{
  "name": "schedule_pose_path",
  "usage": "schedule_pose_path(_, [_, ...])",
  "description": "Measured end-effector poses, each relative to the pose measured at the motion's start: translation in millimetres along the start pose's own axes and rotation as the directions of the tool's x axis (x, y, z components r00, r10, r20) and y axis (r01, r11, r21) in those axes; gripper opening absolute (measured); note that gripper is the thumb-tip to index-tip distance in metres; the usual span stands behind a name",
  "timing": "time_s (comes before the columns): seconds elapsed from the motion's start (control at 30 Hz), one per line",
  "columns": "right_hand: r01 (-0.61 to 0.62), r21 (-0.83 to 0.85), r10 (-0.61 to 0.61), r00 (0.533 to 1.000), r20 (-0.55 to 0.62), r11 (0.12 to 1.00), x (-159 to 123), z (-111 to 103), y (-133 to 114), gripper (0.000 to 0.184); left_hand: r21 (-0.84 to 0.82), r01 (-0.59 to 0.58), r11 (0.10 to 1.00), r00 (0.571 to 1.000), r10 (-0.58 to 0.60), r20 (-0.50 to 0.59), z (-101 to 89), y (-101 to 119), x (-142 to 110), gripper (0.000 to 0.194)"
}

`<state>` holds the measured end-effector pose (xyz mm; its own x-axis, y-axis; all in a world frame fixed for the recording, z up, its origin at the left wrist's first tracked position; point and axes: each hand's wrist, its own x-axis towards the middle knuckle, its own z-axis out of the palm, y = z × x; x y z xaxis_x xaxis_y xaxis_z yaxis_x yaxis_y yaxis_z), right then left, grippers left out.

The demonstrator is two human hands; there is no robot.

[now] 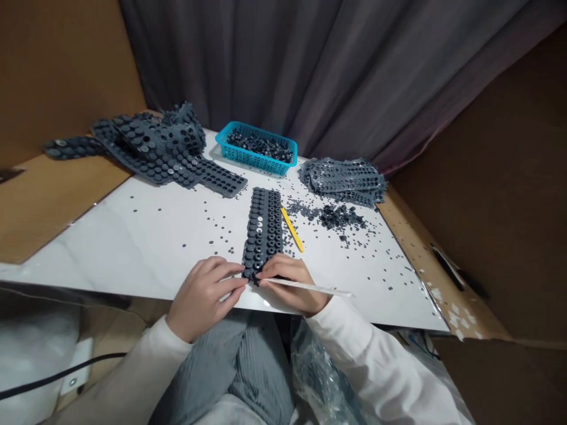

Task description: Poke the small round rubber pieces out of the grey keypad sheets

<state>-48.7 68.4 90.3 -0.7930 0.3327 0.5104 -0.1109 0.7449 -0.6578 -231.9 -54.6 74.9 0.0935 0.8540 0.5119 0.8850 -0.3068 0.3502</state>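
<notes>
A dark grey rubber-like strip (268,233) with rows of round raised rings lies lengthwise before me, its near end at the table's front edge. With bent fingers my left hand (204,300) grips the near left corner of this strip. My right hand (293,284) is closed in a pinch on a thin white stick (330,290), whose tip meets the near end of the strip among the rings; the exact contact is hidden by the fingers. Beside the strip's right edge lies a yellow flat stick (292,230).
At the back stands a blue basket (257,159) of small dark parts. More ringed sheets are heaped at left (155,147) and stacked at right (343,180). A pile of dark bits (341,217) and scattered discs lie on the white table (177,227). Cardboard walls flank both sides.
</notes>
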Motion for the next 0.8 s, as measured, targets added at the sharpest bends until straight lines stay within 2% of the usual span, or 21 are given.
schedule_pose_path(0.33, [0.113,-0.137,-0.104,0.992,0.074,0.984,-2,4,6,0.007,0.013,0.004,1.000,1.000,-0.004,0.022,0.9,2,2,0.016])
schedule_pose_path(0.57, [0.344,-0.401,-0.271,0.935,0.230,0.849,-2,4,13,0.008,-0.019,0.034,0.999,0.998,-0.033,0.049,-0.3,5,4,0.016])
schedule_pose_path(0.8, [0.412,-0.482,-0.293,0.906,0.304,0.773,-2,6,8,0.007,-0.004,0.019,1.000,0.999,-0.019,0.051,-0.2,6,4,0.014])
